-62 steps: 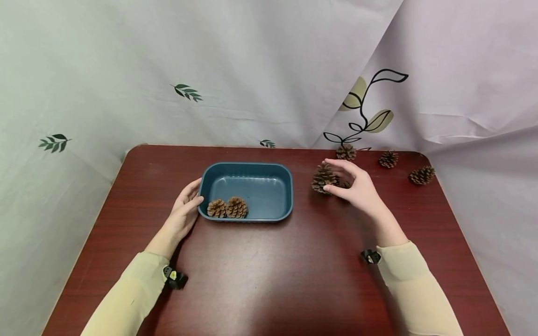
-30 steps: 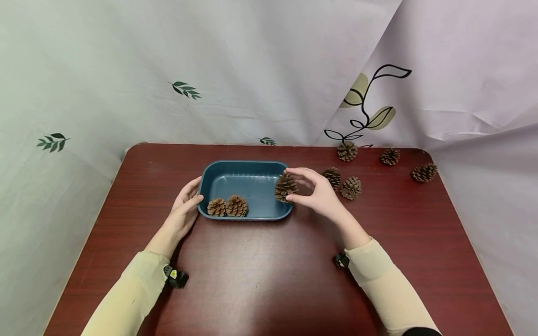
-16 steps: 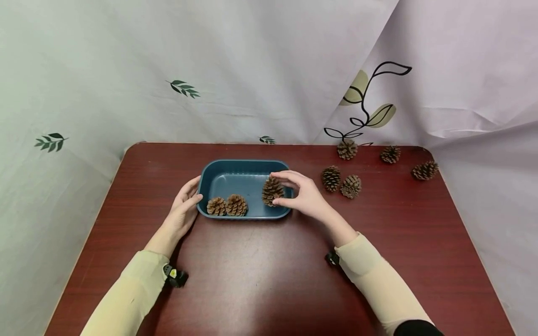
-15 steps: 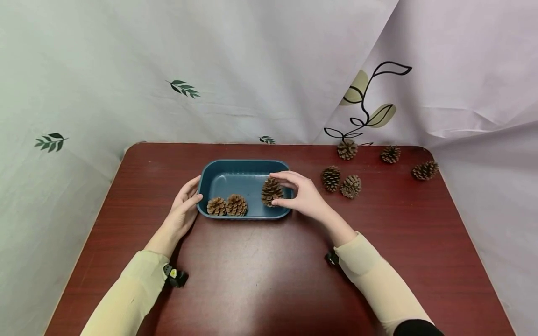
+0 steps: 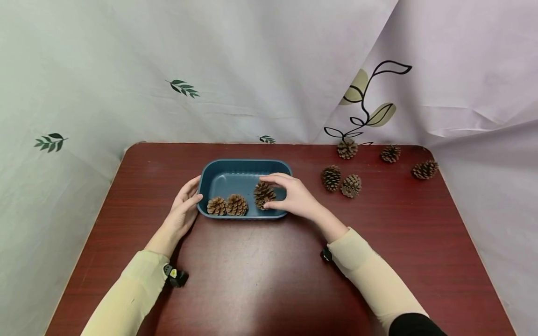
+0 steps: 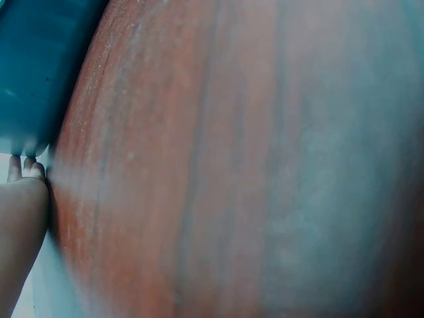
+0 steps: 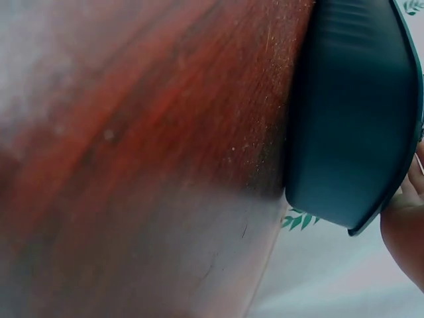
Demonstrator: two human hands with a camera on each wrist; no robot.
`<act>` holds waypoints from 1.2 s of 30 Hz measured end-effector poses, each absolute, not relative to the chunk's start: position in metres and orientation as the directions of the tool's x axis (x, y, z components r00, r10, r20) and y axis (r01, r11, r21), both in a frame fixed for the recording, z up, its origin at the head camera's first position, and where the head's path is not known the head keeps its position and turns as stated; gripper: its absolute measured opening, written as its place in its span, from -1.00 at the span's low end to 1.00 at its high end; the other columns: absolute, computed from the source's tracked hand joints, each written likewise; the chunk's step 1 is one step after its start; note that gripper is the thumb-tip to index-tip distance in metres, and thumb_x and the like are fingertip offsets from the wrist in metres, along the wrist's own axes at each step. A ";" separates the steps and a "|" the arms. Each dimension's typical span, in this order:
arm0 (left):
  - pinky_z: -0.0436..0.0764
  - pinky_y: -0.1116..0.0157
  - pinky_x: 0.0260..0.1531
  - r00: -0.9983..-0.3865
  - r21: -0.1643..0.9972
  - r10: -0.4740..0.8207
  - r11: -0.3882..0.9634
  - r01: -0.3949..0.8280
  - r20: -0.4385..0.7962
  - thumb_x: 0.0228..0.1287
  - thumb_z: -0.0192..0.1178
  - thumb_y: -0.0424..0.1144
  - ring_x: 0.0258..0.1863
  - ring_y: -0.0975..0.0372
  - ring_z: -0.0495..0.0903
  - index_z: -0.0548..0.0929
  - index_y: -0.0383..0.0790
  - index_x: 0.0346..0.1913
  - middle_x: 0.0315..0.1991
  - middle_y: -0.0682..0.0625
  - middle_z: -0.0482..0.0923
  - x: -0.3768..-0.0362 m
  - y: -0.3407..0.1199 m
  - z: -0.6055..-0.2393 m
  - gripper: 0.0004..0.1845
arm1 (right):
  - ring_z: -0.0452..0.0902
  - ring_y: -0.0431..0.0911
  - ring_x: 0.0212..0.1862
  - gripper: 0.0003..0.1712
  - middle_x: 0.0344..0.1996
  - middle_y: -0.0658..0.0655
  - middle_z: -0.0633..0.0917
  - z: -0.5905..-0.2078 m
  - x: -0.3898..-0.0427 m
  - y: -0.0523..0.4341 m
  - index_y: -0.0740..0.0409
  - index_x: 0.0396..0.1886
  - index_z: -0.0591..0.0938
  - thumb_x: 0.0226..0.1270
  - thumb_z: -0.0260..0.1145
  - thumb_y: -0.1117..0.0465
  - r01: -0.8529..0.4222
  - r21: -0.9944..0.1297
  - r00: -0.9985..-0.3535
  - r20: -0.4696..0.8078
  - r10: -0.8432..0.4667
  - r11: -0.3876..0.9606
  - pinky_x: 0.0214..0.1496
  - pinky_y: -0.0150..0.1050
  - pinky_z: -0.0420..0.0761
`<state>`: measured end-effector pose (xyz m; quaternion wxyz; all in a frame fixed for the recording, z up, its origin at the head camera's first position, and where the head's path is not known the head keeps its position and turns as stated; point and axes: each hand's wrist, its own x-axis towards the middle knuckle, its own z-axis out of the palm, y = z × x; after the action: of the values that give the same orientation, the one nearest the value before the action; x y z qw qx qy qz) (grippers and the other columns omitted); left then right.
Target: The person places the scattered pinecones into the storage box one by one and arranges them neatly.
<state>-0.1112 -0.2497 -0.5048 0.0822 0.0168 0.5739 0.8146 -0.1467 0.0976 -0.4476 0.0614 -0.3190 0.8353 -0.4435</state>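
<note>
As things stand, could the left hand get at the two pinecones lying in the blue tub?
Probably yes: the left hand rests on the tub beside the two pinecones, and nothing covers them.

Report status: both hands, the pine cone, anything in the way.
Right hand pinches pine cone inside blue tub. Left hand steadies tub's left end. Two cones beside it; drop spot free.
</note>
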 end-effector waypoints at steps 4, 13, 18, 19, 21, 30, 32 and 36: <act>0.59 0.43 0.17 -0.986 0.940 0.154 -0.321 -0.113 -0.066 0.61 -0.03 -0.50 0.31 0.37 0.54 0.31 -0.12 0.57 0.35 0.18 0.52 -0.111 -0.250 -0.505 -0.44 | 0.59 0.10 0.39 -0.21 0.38 0.19 0.64 -0.446 -0.149 0.095 0.13 0.43 0.61 0.20 0.68 0.14 -0.507 -0.718 -0.778 0.143 -0.612 0.477 0.38 0.07 0.62; 0.57 0.42 0.19 -0.984 0.942 0.163 -0.315 -0.115 -0.066 0.62 -0.03 -0.49 0.30 0.37 0.53 0.27 -0.16 0.59 0.35 0.18 0.51 -0.112 -0.248 -0.504 -0.43 | 0.53 0.06 0.46 -0.20 0.41 0.14 0.63 -0.444 -0.151 0.088 0.07 0.45 0.60 0.22 0.66 0.05 -0.558 -0.617 -0.747 0.082 -0.660 0.555 0.43 0.03 0.58; 0.56 0.42 0.20 -0.985 0.940 0.162 -0.321 -0.112 -0.063 0.61 -0.03 -0.49 0.31 0.38 0.52 0.28 -0.15 0.59 0.34 0.20 0.52 -0.112 -0.248 -0.505 -0.43 | 0.52 0.06 0.47 -0.19 0.40 0.13 0.64 -0.443 -0.154 0.083 0.09 0.46 0.59 0.24 0.65 0.03 -0.588 -0.580 -0.722 0.063 -0.689 0.564 0.44 0.02 0.57; 0.56 0.42 0.20 -0.985 0.940 0.160 -0.321 -0.112 -0.062 0.61 -0.03 -0.49 0.31 0.38 0.52 0.29 -0.15 0.58 0.34 0.20 0.52 -0.112 -0.248 -0.505 -0.43 | 0.51 0.07 0.48 -0.19 0.40 0.13 0.64 -0.443 -0.154 0.082 0.09 0.45 0.59 0.24 0.65 0.02 -0.593 -0.572 -0.719 0.060 -0.693 0.566 0.45 0.02 0.56; 0.56 0.42 0.20 -0.985 0.941 0.159 -0.321 -0.110 -0.061 0.61 -0.03 -0.49 0.31 0.37 0.52 0.29 -0.15 0.58 0.34 0.20 0.53 -0.112 -0.248 -0.505 -0.43 | 0.50 0.07 0.49 -0.19 0.40 0.13 0.64 -0.443 -0.154 0.079 0.08 0.45 0.59 0.24 0.65 0.01 -0.602 -0.558 -0.712 0.052 -0.700 0.571 0.48 0.03 0.53; 0.56 0.42 0.19 -0.985 0.937 0.157 -0.331 -0.115 -0.066 0.60 -0.04 -0.50 0.30 0.37 0.53 0.33 -0.10 0.56 0.33 0.20 0.53 -0.112 -0.248 -0.505 -0.44 | 0.48 0.05 0.51 -0.19 0.44 0.12 0.61 -0.446 -0.157 0.071 0.00 0.47 0.59 0.26 0.63 -0.08 -0.605 -0.502 -0.711 -0.009 -0.703 0.619 0.51 0.05 0.51; 0.56 0.43 0.19 -0.986 0.935 0.155 -0.335 -0.117 -0.068 0.60 -0.05 -0.51 0.30 0.38 0.53 0.34 -0.09 0.55 0.33 0.20 0.53 -0.112 -0.249 -0.505 -0.44 | 0.48 0.05 0.51 -0.19 0.44 0.12 0.61 -0.446 -0.158 0.071 0.00 0.46 0.59 0.25 0.63 -0.09 -0.606 -0.502 -0.710 -0.011 -0.705 0.618 0.50 0.05 0.51; 0.56 0.43 0.18 -0.986 0.933 0.155 -0.341 -0.115 -0.065 0.60 -0.05 -0.51 0.29 0.37 0.53 0.34 -0.09 0.54 0.33 0.20 0.54 -0.112 -0.249 -0.505 -0.45 | 0.49 0.05 0.50 -0.20 0.43 0.13 0.62 -0.446 -0.158 0.072 0.01 0.45 0.60 0.25 0.63 -0.09 -0.612 -0.507 -0.701 -0.007 -0.713 0.607 0.48 0.05 0.53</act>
<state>-0.1116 -0.2492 -0.5051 0.0824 0.0176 0.5681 0.8187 -0.1579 0.0720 -0.4462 0.1049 -0.3721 0.8902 -0.2412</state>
